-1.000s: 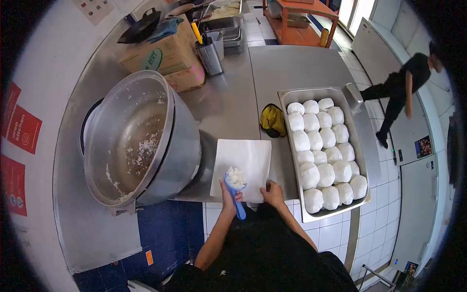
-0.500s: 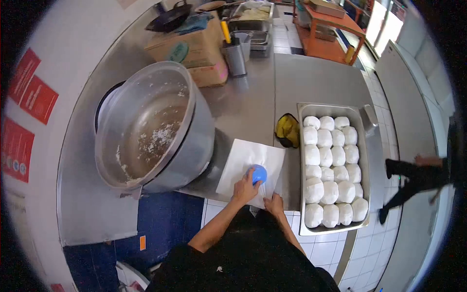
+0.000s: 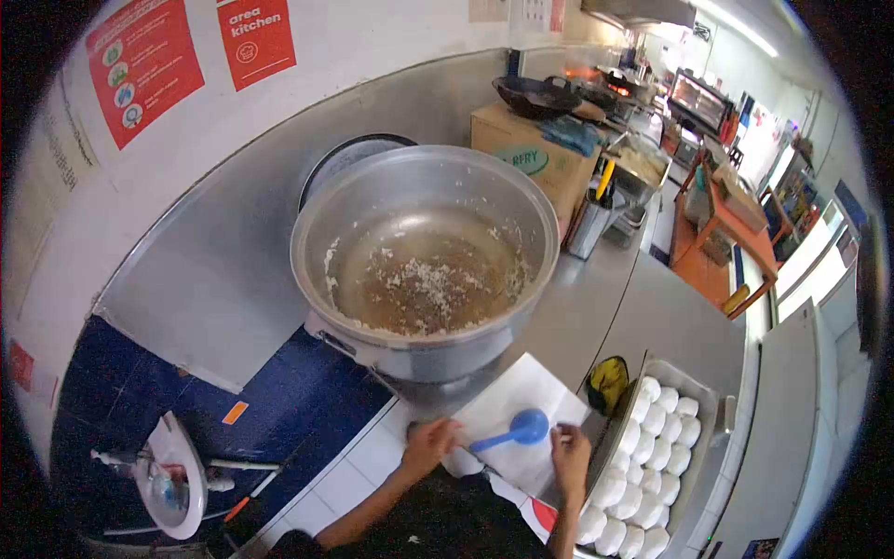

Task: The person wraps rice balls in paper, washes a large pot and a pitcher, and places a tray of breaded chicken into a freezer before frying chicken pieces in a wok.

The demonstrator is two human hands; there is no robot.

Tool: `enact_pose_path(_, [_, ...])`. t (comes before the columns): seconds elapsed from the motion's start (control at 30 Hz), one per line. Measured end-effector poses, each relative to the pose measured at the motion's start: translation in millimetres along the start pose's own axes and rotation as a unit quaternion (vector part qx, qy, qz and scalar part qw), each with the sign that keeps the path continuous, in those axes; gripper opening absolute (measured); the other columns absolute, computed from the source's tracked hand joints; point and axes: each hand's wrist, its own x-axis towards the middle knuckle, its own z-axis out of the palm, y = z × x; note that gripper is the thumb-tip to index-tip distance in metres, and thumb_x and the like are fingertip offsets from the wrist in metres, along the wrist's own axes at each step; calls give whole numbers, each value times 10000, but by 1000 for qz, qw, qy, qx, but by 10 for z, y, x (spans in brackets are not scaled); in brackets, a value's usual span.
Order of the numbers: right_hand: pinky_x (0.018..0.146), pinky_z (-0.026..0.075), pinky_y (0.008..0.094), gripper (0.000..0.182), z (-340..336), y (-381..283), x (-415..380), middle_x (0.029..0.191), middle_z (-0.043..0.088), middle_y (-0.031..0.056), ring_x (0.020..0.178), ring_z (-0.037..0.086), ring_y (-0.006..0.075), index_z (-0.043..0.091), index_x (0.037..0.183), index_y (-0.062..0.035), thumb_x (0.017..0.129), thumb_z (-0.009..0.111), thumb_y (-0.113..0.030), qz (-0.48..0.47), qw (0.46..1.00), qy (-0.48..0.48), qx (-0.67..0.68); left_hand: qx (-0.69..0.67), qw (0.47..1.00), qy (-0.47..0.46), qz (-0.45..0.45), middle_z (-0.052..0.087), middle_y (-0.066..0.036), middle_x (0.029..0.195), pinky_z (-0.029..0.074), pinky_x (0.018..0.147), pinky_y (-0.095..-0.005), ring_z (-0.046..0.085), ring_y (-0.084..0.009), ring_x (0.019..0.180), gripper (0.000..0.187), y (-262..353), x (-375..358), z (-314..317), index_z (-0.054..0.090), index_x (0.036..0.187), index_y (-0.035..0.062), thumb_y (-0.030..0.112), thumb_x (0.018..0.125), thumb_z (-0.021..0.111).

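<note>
A blue scoop [image 3: 529, 427] lies on a stack of white paper sheets [image 3: 523, 384] at the counter's front edge, its handle pointing left. My left hand [image 3: 430, 447] is beside the handle's end at the paper's left edge, fingers bent and slightly apart, not on the scoop. At the paper's right edge is my right hand [image 3: 570, 455], its fingers pinched on the sheet close to the scoop's bowl. A metal tray [image 3: 710, 419] on the right holds rows of white wrapped bundles [image 3: 652, 452].
A large metal pot [image 3: 424, 345] with white grains inside stands behind the paper. A yellow and black item [image 3: 608, 384] lies beside the tray. Farther back are a cardboard box [image 3: 531, 154], a utensil holder [image 3: 590, 224], a black wok [image 3: 535, 96] and an orange table [image 3: 717, 242].
The view has swung left and up toward the pot. My left hand has let go of the blue scoop, which lies flat with its handle showing. My right hand has moved up the paper's right edge.
</note>
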Motion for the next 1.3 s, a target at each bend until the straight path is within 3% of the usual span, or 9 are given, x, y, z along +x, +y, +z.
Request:
enact_pose_path(0.07, [584, 428, 231, 149, -99, -450, 556, 705, 568, 26, 630, 508, 90, 592, 869, 19, 894, 545, -121, -107, 991, 29, 76, -62, 994, 92, 6, 544, -25, 711, 495, 605, -251, 534, -93, 627, 296, 253, -80, -402, 599, 981, 9, 270, 944, 464])
enact_pose_path(0.17, [621, 420, 231, 207, -179, -1331, 1516, 704, 570, 28, 641, 513, 97, 568, 837, 21, 921, 511, -159, -254, 958, 86, 105, -177, 954, 219, 99, 559, -63, 805, 522, 624, -291, 565, -135, 677, 375, 780, 0, -833, 544, 1022, 10, 363, 936, 451])
enact_pose_path(0.27, [588, 416, 235, 230, -52, -2255, 2443, 675, 566, 33, 631, 522, 89, 563, 836, 29, 917, 507, -179, -322, 943, 76, 28, -245, 934, 217, 141, 530, -107, 972, 543, 660, -377, 579, -202, 830, 412, 1026, 179, -1245, 431, 1135, 33, 381, 919, 472])
enact_pose_path(0.5, [730, 465, 327, 394, 908, -2872, 4298, 878, 644, 150, 814, 612, 228, 598, 1025, 2, 864, 568, -356, -337, 925, -49, -170, -447, 876, 180, 23, 536, -100, 953, 551, 657, -425, 581, -248, 893, 381, 997, 289, -1559, 421, 1104, 40, 330, 892, 549])
enact_pose_path(0.6, [791, 463, 362, 510, 1193, -3041, 4532, 970, 638, 187, 913, 610, 279, 587, 1090, -2, 842, 562, -447, -277, 928, -112, -221, -328, 928, 177, 20, 561, -115, 795, 550, 622, -347, 599, -203, 742, 258, 1003, 260, -1543, 496, 921, -1, 253, 901, 539])
enact_pose_path(0.77, [814, 452, 393, 659, 1497, -3278, 4642, 1026, 621, 219, 960, 596, 313, 575, 1110, 39, 802, 561, -543, -271, 906, -132, -298, -167, 959, 210, 90, 588, -127, 732, 501, 548, -336, 556, -192, 553, 226, 1262, 97, -1469, 469, 889, 28, 249, 923, 500])
enact_pose_path(0.83, [839, 442, 401, 718, 1552, -3462, 4646, 1069, 601, 238, 1005, 578, 318, 579, 1104, 66, 783, 560, -576, -225, 910, -235, -255, -216, 944, 219, 121, 586, -123, 710, 498, 521, -328, 565, -199, 548, 241, 1426, 107, -1344, 433, 914, 32, 257, 913, 520])
enact_pose_path(1.1, [824, 443, 419, 765, 1585, -3578, 4638, 1023, 619, 242, 968, 595, 350, 599, 1059, 82, 775, 536, -626, -285, 878, -291, -251, -134, 924, 331, 135, 542, -109, 648, 427, 445, -260, 531, -143, 508, 138, 1624, 159, -1122, 389, 894, 53, 124, 906, 507])
enact_pose_path(1.3, [767, 456, 385, 714, 1141, -3636, 4790, 929, 641, 181, 882, 609, 275, 633, 988, 77, 792, 537, -603, -282, 905, -211, -238, -200, 866, 343, 304, 385, -12, 534, 320, 371, -240, 381, -84, 412, 183, 1895, 218, -1196, 291, 866, 90, -20, 859, 438])
